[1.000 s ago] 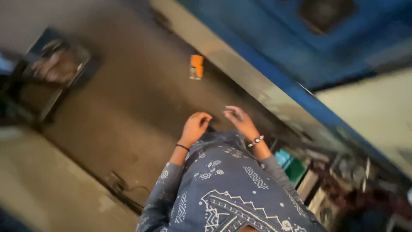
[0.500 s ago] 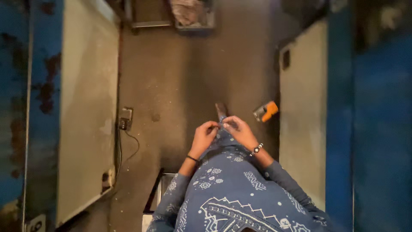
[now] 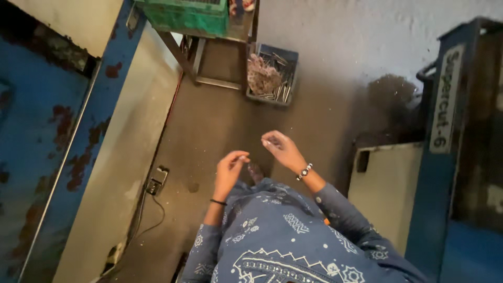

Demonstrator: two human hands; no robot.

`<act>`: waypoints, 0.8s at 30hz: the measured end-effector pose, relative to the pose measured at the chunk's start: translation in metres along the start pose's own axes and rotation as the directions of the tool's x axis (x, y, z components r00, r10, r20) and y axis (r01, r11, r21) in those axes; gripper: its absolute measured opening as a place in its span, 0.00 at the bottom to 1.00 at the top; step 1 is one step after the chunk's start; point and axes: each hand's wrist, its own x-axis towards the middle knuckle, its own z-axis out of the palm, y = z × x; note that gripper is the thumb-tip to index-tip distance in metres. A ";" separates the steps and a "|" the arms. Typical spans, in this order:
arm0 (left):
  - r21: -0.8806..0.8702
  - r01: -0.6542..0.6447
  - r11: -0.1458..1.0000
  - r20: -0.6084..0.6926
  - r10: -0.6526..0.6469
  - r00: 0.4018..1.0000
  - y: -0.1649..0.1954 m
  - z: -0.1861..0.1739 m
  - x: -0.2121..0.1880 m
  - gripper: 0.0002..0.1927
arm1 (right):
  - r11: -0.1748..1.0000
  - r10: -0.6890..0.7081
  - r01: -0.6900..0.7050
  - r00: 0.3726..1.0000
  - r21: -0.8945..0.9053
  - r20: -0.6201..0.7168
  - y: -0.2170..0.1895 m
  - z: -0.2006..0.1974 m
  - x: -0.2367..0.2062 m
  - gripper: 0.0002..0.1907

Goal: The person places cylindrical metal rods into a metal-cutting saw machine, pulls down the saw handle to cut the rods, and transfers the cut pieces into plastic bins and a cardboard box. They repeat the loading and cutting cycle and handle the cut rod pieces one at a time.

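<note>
So both hands are up mid-frame: left hand (image 3: 229, 170) pinching something too tiny to tell, right hand (image 3: 280, 148) loosely open. Looks like I'm still fiddling; next comes the grey bin (image 3: 272, 74), top centre.

Bare concrete floor (image 3: 220, 126) lies open ahead of both hands (image 3: 257, 160). A blue-and-cream machine panel (image 3: 94, 157) closes the left side, a blue cabinet (image 3: 440, 173) the right. Farther on, a bin of metal scrap (image 3: 272, 76) and, perhaps, a green stand (image 3: 188, 18) block the way.
</note>
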 end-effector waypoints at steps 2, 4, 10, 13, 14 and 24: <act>-0.024 0.009 1.000 -0.109 -0.012 0.994 0.003 -0.016 0.030 0.11 | 1.000 -0.013 0.014 0.999 -0.025 0.052 -0.014 -0.002 0.039 0.12; -0.063 -0.027 0.998 -0.161 0.016 0.987 -0.004 -0.032 0.061 0.11 | 0.999 -0.037 0.034 0.992 0.029 0.119 -0.022 0.012 0.079 0.12; -0.020 -0.037 0.999 -0.214 0.032 0.976 -0.037 -0.100 0.170 0.11 | 1.000 -0.013 0.019 0.972 -0.023 0.233 -0.031 0.068 0.194 0.14; -0.082 -0.070 0.994 -0.320 0.041 0.946 -0.025 -0.157 0.210 0.07 | 0.998 -0.011 -0.007 0.950 0.058 0.312 -0.051 0.091 0.242 0.14; -0.145 -0.103 0.984 -0.361 0.044 0.932 -0.013 -0.175 0.237 0.07 | 0.998 -0.037 0.015 0.942 0.069 0.333 -0.065 0.087 0.271 0.14; 0.560 -0.231 0.796 -0.827 0.552 -0.103 0.088 -0.337 0.280 0.06 | 0.974 -0.217 0.211 0.973 0.080 0.077 -0.143 0.049 0.453 0.10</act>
